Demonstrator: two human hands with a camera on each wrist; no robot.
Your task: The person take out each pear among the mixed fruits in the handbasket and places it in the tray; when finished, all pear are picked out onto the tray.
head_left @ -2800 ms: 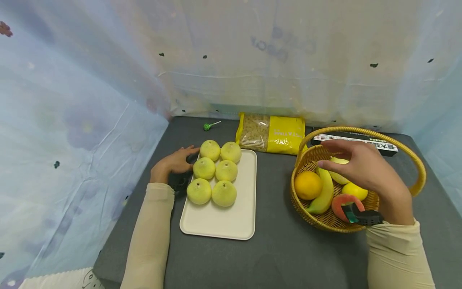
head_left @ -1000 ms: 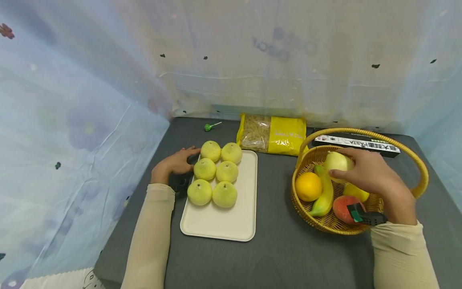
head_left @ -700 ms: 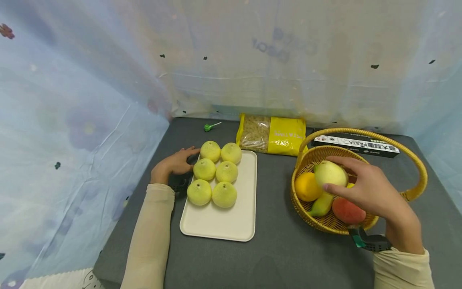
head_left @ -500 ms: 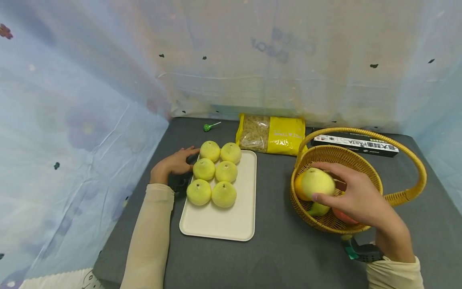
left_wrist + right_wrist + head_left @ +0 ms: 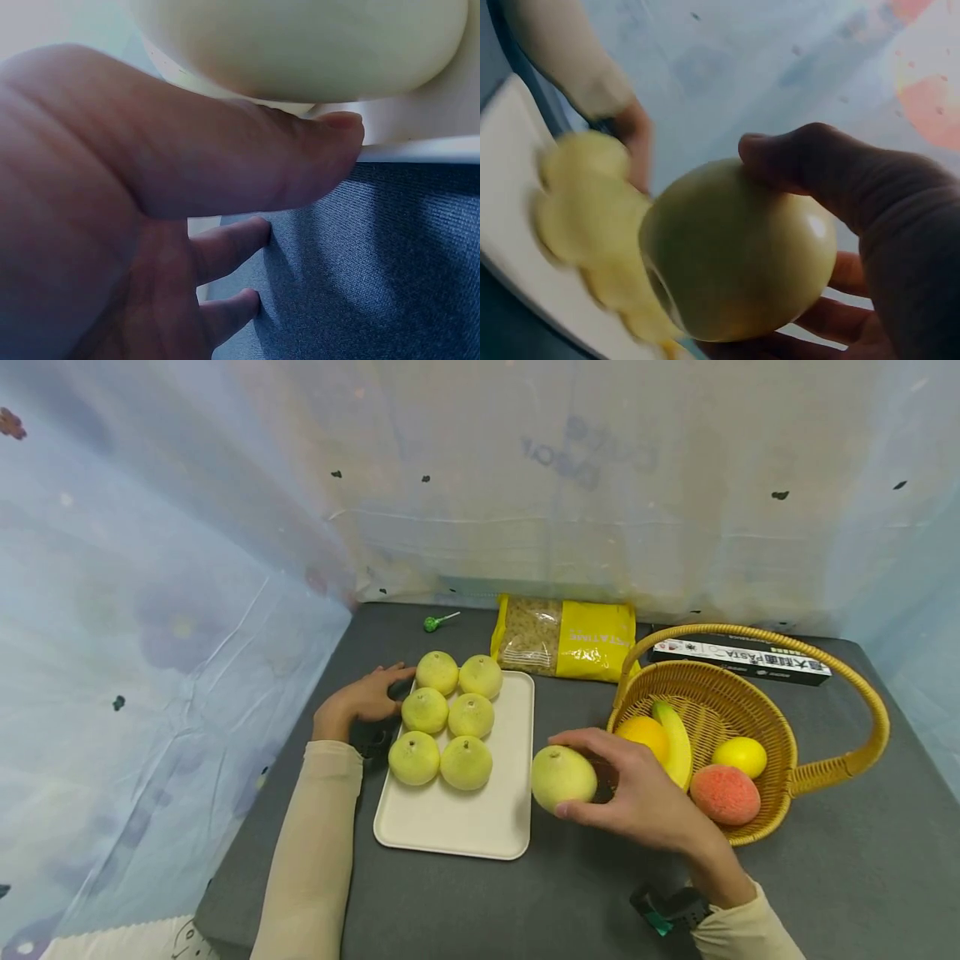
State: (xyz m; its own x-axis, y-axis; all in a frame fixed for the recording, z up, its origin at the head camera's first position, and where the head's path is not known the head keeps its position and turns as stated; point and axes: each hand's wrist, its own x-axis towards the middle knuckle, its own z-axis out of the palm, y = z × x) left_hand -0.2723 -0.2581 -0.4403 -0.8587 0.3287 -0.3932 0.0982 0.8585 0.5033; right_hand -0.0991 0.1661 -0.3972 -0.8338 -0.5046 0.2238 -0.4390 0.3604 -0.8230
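My right hand (image 5: 637, 789) grips a small pale yellow-green melon (image 5: 563, 778), with thumb and fingers on its sides. It holds the fruit above the table, by the right rim of the white tray (image 5: 480, 827). In the right wrist view the melon (image 5: 735, 255) appears large and smooth, a hollow at one end. Several similar melons (image 5: 467, 762) sit in pairs on the tray's left side. Along the tray's left edge lies my left hand (image 5: 367, 696). Its thumb (image 5: 300, 154) is at the tray edge just beneath a melon, and two extended fingertips meet the table.
A wicker basket (image 5: 783, 752) with a tall handle stands at right, holding an orange (image 5: 645, 735), a banana (image 5: 677, 747), a lemon (image 5: 740, 756) and a peach-like red fruit (image 5: 725, 794). Behind lie a yellow pasta bag (image 5: 596, 639), a black pasta box (image 5: 772, 662) and a green lollipop (image 5: 431, 623).
My right hand took hold of the melon in the basket, lifted it and carried it left, out over the table by the tray. The left hand has stayed in place.
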